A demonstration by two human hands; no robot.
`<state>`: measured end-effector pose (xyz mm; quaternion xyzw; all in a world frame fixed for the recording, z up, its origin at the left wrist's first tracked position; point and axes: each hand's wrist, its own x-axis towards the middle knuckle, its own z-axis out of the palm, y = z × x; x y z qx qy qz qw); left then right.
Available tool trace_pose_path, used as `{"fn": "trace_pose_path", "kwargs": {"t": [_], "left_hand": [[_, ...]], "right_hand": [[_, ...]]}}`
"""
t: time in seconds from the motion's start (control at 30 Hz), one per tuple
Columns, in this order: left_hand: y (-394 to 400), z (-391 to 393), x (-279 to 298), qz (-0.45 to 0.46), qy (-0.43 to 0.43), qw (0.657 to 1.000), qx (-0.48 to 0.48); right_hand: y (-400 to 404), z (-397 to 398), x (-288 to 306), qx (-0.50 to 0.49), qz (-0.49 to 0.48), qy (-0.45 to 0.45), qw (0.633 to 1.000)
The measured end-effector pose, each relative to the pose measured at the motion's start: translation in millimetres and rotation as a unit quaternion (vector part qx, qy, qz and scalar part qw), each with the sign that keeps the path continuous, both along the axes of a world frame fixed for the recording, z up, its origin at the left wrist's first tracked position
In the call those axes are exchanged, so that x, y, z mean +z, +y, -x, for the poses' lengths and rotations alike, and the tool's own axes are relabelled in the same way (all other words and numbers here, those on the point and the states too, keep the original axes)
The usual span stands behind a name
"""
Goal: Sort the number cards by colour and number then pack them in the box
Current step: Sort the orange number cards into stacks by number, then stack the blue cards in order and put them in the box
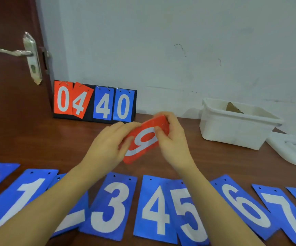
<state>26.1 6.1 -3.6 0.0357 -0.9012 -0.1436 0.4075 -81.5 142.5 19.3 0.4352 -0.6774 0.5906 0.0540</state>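
We have laid the blue cards in a row along the near edge of the table. They go in order from left to right: one at the far left we can only see part of, then 1, 2 under our left arm, 3, 4, 5, 6, 7, and one more at the far right that is cut off. So the blue ones look sorted.

Now we are busy with the red ones. Our left hand and right hand both hold a red stack of cards up over the middle of the table. The top card shows a 9. Each grip is curled round one end of the stack, with the thumbs on the front. We cannot tell how many red cards are in it.

The white box stands at the back right by the wall, well apart from our hands. We see no number cards in it, only a bit of brown cardboard. Its lid seems to lie just beside it. So we think the packing is not yet begun.

A scoreboard at the back has cards hanging on rings.
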Motion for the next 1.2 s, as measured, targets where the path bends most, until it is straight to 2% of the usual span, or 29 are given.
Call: {"fn": "trace_pose_path", "kwargs": {"t": [0.13,0.23,0.3,0.37,0.43,0.53,0.6,0.67,0.7,0.77,0.9,1.0,1.07,1.2], "left_hand": [[-31,-16,-4,-0.067,0.056,0.996,-0.012],[-59,-19,-8,-0.2,0.074,0.977,0.03],[-77,-20,-13,-0.297,0.071,0.95,0.059],[-92,-20,-20,-0.352,0.073,0.931,0.062],[-103,-19,-29,-0.372,0.071,0.923,0.061],[-118,-11,-47,-0.312,0.014,0.943,0.112],[-124,-5,-57,-0.26,-0.058,0.953,0.146],[-126,1,-63,-0.174,-0.157,0.952,0.195],[-125,3,-65,-0.119,-0.202,0.946,0.226],[-124,4,-64,-0.047,-0.245,0.93,0.27],[-125,2,-51,-0.028,-0.269,0.927,0.261],[-122,-13,-27,-0.046,-0.216,0.947,0.233],[-119,-33,-13,-0.045,-0.169,0.959,0.224],[-119,-92,-19,-0.038,-0.147,0.956,0.252]], "right_hand": [[-52,-21,1,-0.121,-0.023,0.055,0.991],[-92,-28,-7,-0.176,-0.117,-0.004,0.977],[-114,-32,-22,-0.122,-0.171,-0.091,0.973],[-129,-36,-36,-0.045,-0.144,-0.193,0.97],[-139,-37,-48,-0.041,-0.127,-0.214,0.968],[-152,-34,-66,-0.083,-0.139,-0.179,0.97],[-159,-31,-78,-0.118,-0.213,-0.108,0.964],[-162,-29,-84,-0.173,-0.339,-0.017,0.925],[-162,-27,-85,-0.193,-0.372,0.01,0.908],[-162,-28,-83,-0.201,-0.39,0.029,0.898],[-158,-29,-74,-0.189,-0.427,0.055,0.882],[-150,-34,-54,-0.162,-0.403,0.044,0.9],[-143,-45,-41,-0.142,-0.38,0.067,0.912],[-138,-84,-32,-0.076,-0.352,0.129,0.924]]}}
